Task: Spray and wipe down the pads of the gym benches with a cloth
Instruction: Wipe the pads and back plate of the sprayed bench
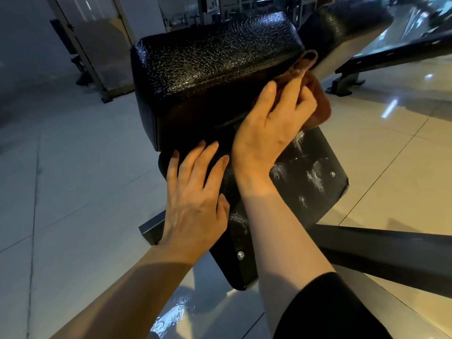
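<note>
A black textured bench pad [210, 59] fills the upper middle of the head view. My right hand [271, 123] grips a brown cloth [318, 104] and presses it against the pad's right end, with part of the cloth tucked into the gap beside a second pad [342, 23]. My left hand [195, 201] lies flat, fingers straight and spread, on a lower black pad [234, 223] just under the big one. No spray bottle is in view.
A scuffed black plate [310, 172] with bolts sits below the right hand. A dark frame bar [391, 250] runs right from it. Glossy tiled floor [73, 192] lies all around. A metal-framed panel [97, 45] stands at the back left.
</note>
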`<action>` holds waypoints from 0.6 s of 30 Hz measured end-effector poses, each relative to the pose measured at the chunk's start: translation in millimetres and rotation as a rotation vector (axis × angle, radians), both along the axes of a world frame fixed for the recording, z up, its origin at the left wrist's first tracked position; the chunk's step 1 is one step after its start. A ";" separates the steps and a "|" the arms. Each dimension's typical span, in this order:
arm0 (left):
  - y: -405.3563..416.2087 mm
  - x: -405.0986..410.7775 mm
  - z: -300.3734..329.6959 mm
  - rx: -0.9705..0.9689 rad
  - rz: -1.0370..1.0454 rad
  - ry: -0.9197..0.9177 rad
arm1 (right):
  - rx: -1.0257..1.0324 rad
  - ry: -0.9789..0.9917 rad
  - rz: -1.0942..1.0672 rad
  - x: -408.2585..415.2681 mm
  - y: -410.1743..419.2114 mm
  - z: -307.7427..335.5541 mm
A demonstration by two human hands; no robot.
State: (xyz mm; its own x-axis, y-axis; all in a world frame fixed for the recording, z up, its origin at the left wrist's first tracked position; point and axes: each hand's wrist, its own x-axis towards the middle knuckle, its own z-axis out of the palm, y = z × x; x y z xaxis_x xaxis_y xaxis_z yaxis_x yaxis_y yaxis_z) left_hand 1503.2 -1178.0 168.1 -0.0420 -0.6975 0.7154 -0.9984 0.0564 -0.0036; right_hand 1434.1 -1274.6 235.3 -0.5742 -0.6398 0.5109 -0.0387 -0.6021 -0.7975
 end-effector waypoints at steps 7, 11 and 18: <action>6.5 8.1 -2.5 0.008 0.009 -0.016 | 0.237 0.097 0.050 -21.4 -23.8 0.1; 5.8 5.4 -0.7 0.005 0.000 0.002 | 0.237 0.201 0.050 -21.2 -23.1 3.3; 6.7 8.2 0.6 0.009 0.007 -0.013 | 0.195 0.146 0.035 -1.8 -7.3 -15.7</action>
